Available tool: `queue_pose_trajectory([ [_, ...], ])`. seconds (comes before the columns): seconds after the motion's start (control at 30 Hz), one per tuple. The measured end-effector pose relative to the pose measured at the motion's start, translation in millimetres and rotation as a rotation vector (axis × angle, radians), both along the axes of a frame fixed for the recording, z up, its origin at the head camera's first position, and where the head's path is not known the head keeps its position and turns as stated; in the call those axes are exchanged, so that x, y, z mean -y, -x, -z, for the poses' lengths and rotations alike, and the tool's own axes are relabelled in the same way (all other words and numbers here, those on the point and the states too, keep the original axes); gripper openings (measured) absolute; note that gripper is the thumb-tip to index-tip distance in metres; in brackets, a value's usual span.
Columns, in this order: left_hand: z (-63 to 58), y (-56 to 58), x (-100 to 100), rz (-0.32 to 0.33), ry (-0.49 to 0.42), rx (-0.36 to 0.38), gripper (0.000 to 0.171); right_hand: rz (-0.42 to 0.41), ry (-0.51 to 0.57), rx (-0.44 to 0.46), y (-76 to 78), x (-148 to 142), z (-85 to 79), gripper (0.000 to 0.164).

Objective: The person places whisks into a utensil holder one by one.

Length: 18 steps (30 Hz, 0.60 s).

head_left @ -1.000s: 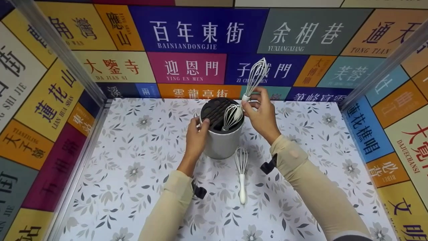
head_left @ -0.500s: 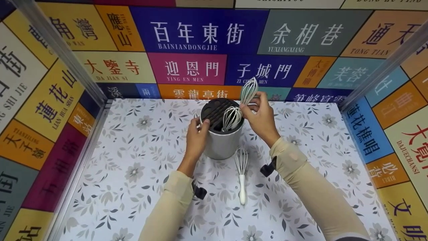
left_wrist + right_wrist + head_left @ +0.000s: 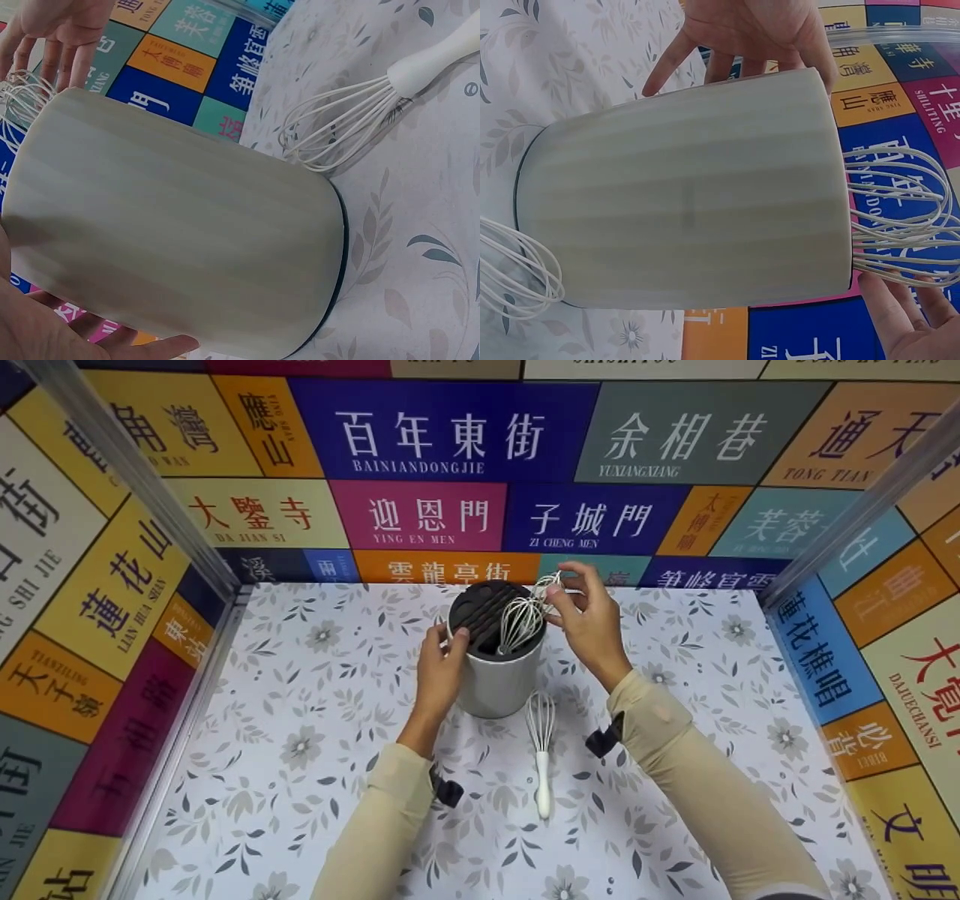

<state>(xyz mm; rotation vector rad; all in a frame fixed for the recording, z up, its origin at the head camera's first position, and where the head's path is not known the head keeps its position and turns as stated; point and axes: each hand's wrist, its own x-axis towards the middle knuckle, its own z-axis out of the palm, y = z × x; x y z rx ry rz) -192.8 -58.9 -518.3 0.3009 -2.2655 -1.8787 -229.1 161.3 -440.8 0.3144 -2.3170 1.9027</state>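
A pale grey cylindrical utensil holder (image 3: pixel 496 686) with a slotted black top stands upright on the table. My left hand (image 3: pixel 442 660) grips its left side, thumb at the rim. One wire whisk (image 3: pixel 519 628) stands in the holder with its wires up. Beside it, my right hand (image 3: pixel 592 619) pinches a second whisk (image 3: pixel 547 583) by its wires at the right rim; its handle is hidden inside the holder. A third whisk (image 3: pixel 543 780), white-handled, lies in front, wires toward the holder. In the right wrist view, the right fingertips (image 3: pixel 885 289) are at the wires.
The table (image 3: pixel 300 817) has a floral cover. Panels with printed signs (image 3: pixel 442 427) enclose the back and both sides, with metal posts (image 3: pixel 150 472) at the corners.
My right hand has lowered the second whisk down into the holder, and its grip is now up at the wires. The left hand stays on the holder; the third whisk has not moved.
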Motion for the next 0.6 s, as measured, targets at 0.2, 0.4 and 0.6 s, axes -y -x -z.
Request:
queue_pose_trajectory([
  [0.2,0.1,-0.4,-0.2,0.000,-0.007,0.010,0.042,0.008,-0.014,0.001,-1.5,1.2,4.1,0.039],
  [0.4,0.1,-0.4,0.0,0.002,-0.001,0.015,0.042,0.023,-0.027,-0.008,-0.1,2.9,6.4,0.035],
  [0.6,1.9,1.4,0.5,0.006,0.002,0.007,0.042,0.025,-0.063,-0.008,-0.4,3.4,5.6,0.036],
])
